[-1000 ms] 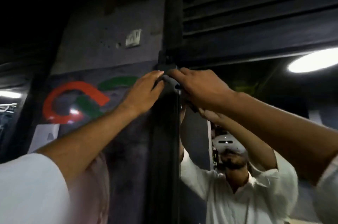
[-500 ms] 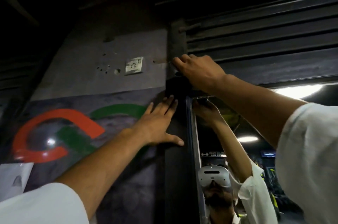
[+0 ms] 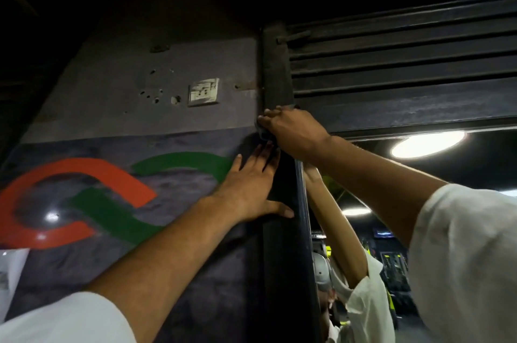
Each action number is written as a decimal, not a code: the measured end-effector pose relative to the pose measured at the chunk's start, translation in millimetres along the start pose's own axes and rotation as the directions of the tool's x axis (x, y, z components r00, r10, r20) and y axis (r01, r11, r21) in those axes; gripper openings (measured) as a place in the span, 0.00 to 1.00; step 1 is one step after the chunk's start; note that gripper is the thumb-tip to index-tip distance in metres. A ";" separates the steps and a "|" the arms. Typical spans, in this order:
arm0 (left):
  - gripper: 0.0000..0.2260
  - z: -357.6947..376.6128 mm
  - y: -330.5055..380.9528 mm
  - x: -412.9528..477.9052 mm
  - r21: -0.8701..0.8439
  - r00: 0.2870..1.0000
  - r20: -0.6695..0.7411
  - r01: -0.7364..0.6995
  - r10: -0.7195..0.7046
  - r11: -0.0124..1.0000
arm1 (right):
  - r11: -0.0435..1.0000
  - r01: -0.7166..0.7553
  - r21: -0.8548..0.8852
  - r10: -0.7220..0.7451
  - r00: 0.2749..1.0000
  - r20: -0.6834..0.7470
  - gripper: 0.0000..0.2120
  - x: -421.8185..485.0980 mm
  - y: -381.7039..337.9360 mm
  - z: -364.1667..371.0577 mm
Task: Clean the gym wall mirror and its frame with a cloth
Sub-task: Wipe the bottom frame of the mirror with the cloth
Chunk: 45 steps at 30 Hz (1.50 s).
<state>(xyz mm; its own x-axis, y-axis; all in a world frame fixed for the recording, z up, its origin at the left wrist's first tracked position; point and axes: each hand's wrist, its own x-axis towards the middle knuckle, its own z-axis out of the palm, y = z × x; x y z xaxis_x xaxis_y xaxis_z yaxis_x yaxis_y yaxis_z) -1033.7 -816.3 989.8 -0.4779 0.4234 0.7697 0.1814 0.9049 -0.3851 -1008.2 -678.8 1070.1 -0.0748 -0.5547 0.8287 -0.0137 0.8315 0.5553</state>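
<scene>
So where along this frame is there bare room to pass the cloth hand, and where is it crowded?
Free: the frame below the left hand, between the painted wall and the mirror edge. Also free: the grey wall between the switch plate and the frame. Crowded: the top corner, where the right hand grips the cloth with the left fingertips just beneath.

A dim grey wall (image 3: 112,85) carries an orange-and-green logo (image 3: 84,170) — above it, a grimy socket plate (image 3: 203,91); dark horizontal slats (image 3: 405,63) fill the upper right.
</scene>
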 end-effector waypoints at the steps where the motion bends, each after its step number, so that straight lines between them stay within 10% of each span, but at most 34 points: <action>1: 0.58 1.2 0.8 -2.3 -0.005 1.000 -0.008 -0.001 0.001 1.000 | 1.000 0.021 0.000 -0.021 1.000 0.010 0.19 -6.3 -5.3 -1.9; 8: 0.65 16.5 -0.5 -17.1 -0.009 1.000 -0.010 -0.026 0.026 1.000 | 0.993 0.076 -0.086 -0.067 0.992 0.109 0.16 -9.7 -5.0 -29.7; 15: 0.65 40.3 9.3 -45.9 0.005 0.996 -0.065 -0.062 0.062 0.998 | 0.949 -0.146 0.279 0.142 0.989 0.034 0.27 -64.0 -36.5 25.3; 21: 0.67 60.7 20.6 -76.6 0.029 0.995 -0.044 -0.094 0.095 0.995 | 0.965 -0.055 0.256 0.053 0.998 0.013 0.29 -104.9 -55.8 10.6; 36: 0.65 67.9 26.2 -88.5 0.072 0.990 0.061 -0.131 0.127 0.989 | 0.771 -0.272 0.576 0.383 0.921 -0.078 0.30 -174.6 -119.9 51.8; 45: 0.66 62.5 30.7 -89.8 0.160 0.994 0.075 -0.089 0.078 0.983 | 0.918 -0.255 0.305 0.287 0.956 -0.065 0.26 -76.1 -82.3 35.6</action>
<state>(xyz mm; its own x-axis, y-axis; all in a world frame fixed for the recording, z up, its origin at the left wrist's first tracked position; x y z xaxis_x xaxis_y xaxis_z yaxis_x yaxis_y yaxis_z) -1039.0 -829.3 877.0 -0.5251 0.4879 0.6973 0.0835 0.8449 -0.5284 -1036.9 -704.0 958.8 -0.0111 -0.2931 0.9560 -0.2975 0.9138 0.2766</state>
